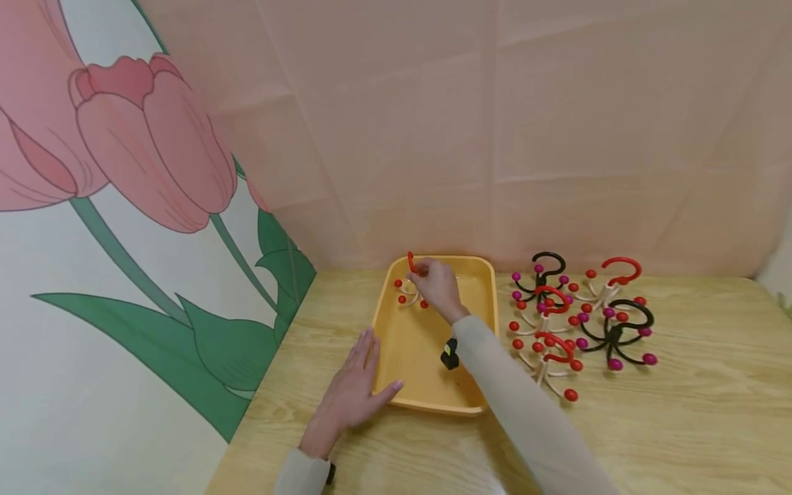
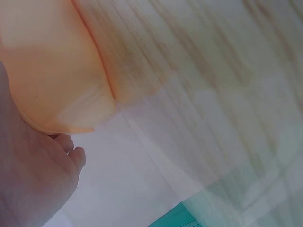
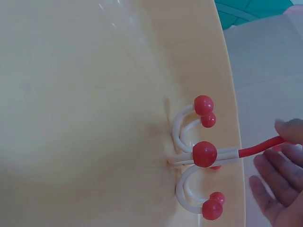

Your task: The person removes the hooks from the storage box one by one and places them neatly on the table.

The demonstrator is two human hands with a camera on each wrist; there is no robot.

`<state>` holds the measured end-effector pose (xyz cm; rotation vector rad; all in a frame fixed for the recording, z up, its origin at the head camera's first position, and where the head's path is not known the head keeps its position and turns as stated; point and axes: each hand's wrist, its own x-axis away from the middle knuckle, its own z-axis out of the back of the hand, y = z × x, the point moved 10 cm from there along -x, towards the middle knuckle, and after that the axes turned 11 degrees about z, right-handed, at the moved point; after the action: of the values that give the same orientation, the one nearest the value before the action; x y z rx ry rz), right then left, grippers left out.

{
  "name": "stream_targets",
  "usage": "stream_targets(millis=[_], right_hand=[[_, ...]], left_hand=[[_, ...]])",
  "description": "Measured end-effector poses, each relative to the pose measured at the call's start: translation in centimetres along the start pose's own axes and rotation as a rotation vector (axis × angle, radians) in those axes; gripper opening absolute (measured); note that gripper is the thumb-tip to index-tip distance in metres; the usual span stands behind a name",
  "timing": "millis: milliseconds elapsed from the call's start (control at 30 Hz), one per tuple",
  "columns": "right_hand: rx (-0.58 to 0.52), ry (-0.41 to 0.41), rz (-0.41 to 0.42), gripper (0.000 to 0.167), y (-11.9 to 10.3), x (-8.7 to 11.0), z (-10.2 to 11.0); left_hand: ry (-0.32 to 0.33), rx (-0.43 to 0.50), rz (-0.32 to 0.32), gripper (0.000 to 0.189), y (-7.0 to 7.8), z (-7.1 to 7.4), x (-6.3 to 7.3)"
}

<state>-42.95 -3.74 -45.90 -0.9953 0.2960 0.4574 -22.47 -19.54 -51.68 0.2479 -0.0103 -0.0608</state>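
A yellow tray [image 1: 421, 361] sits on the wooden table. In its far left corner stands a multi-arm hanging hook with a red top, white curved arms and red ball tips [image 3: 204, 154]. My right hand [image 1: 439, 283] pinches the red curved top between thumb and fingers. In the right wrist view, the hook's white arms stand close to the tray wall. My left hand [image 1: 351, 392] rests along the tray's near left side, fingers stretched out and thumb over the rim; in the left wrist view, part of that hand [image 2: 42, 175] is at the tray's edge.
Right of the tray stand several similar hooks: red and white ones [image 1: 544, 371] and black ones with magenta balls [image 1: 612, 335]. A pinkish cloth [image 1: 396, 137] hangs behind the table. A white panel with printed tulips [image 1: 155, 137] stands on the left.
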Motion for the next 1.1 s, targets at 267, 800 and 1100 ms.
stream_targets(millis=[267,800,1100], right_hand=[[-0.063,0.064,0.027,0.022,0.1,-0.1,0.6],[-0.177,0.125,-0.008,0.019,0.7,-0.2,1.6],[-0.168,0.137,0.0,0.018,0.2,-0.1,2.5]], left_hand=[[-0.01,0.008,0.005,0.104,0.1,-0.1,-0.1],[0.008,0.022,-0.004,0.103,0.1,0.1,0.0],[0.003,0.028,-0.001,0.103,0.2,0.1,0.0]])
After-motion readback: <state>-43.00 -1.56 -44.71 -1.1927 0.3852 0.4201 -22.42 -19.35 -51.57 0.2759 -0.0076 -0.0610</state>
